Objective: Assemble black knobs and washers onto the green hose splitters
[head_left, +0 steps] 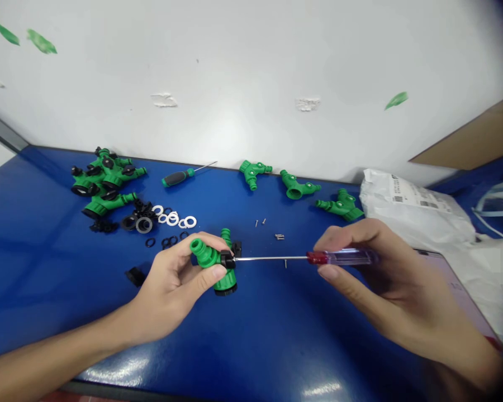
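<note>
The green connector (224, 279) is a forked plastic piece with two ribbed spouts, a wider ridged socket ending in a black collar (226, 291), and a black knob (226, 259) on the nearer branch; a second black knob (237, 248) shows on the farther one. It sits above the middle of the desk (251, 346), in the left hand (182, 282), whose grip pinches it between thumb and fingers. The right hand (385, 285) has its grip closed round the clear purplish, red-collared handle of a screwdriver (339, 257), whose shaft runs level to the nearer knob, the tip meeting it. The desk is glossy blue, with light glaring off its near edge. Small screws (279, 237) lie on it beyond the shaft, white rings (172, 219) and a green-handled screwdriver (178, 177) farther left, and three green fittings (299, 187) toward the back. Behind stands a white wall (235, 67) with scuffed patches and green marks; at right are a white plastic parcel (414, 206) and brown cardboard (473, 139).
</note>
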`<state>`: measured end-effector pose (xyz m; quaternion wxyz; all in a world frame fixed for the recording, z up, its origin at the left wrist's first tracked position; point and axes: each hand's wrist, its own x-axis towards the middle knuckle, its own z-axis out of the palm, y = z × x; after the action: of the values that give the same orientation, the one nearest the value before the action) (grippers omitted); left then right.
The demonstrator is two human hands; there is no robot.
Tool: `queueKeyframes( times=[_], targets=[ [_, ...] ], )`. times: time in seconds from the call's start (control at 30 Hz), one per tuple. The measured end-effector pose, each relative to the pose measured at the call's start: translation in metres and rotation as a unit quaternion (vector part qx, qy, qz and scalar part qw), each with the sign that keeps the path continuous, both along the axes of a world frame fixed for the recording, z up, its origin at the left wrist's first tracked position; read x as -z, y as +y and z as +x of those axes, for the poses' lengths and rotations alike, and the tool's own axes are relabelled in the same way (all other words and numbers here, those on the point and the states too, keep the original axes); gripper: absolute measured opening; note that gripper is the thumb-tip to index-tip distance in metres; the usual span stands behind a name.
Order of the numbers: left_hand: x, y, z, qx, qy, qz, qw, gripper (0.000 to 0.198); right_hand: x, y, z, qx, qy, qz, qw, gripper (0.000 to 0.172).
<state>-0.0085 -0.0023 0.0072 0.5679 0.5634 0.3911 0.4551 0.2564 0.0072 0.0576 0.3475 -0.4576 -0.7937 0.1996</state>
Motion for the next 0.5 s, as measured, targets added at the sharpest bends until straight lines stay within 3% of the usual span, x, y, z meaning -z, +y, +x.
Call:
queueKeyframes(
  times=[0.1, 0.17, 0.3, 0.37, 0.5],
  targets=[
    [-0.0007, -0.0018, -0.0001, 0.01, 0.001, 0.008, 1.0, 0.011, -0.0016, 0.0019, 0.0019, 0.012, -0.025, 0.039, 0.999, 0.007],
    [-0.0011, -0.0027, 0.0, 0.02, -0.002, 0.009, 1.0, 0.011, -0.0026, 0.0025, 0.003, 0.008, -0.052, 0.05, 0.997, 0.011],
    [-0.0005, -0.0024, -0.0001, 0.011, -0.005, 0.0, 1.0, 0.011, -0.0015, -0.0001, 0.0038, -0.014, -0.04, 0.007, 0.999, 0.005],
    [0.0, -0.0018, -0.0003, 0.002, -0.007, -0.001, 1.0, 0.012, -0.0001, -0.001, 0.0034, -0.015, -0.018, -0.018, 1.0, 0.013],
    [-0.0008, -0.0019, -0.0001, -0.002, -0.005, 0.007, 1.0, 0.011, 0.0002, 0.0018, 0.0012, -0.004, -0.025, 0.003, 1.0, 0.008]
  ],
)
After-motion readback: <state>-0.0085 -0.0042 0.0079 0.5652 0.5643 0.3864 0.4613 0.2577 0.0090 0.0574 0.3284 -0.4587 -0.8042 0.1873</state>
